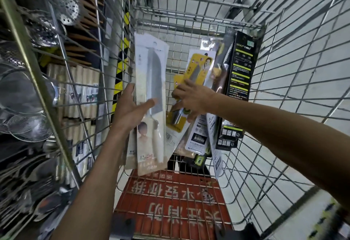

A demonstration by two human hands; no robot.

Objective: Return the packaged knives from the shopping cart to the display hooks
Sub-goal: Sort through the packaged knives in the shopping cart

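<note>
I look down into a wire shopping cart [274, 80]. My left hand [130, 109] grips a large packaged cleaver [151, 80] on a white card, lifted along the cart's left side, thumb across its front. My right hand [191, 99] grips a yellow-carded packaged knife [198, 69] in the middle of the cart. More packaged knives lie under and beside it, among them a black boxed knife [240, 69] leaning on the right wall and a white-backed pack [198, 135]. No display hooks show clearly.
Shelving on the left holds metal strainers [24, 92], a perforated skimmer [70, 7] and boxed goods [81, 92] behind the cart's wire side. A yellow-black striped post [121, 65] stands there. Red floor lettering [170, 198] shows through the cart bottom; pale tiles lie on the right.
</note>
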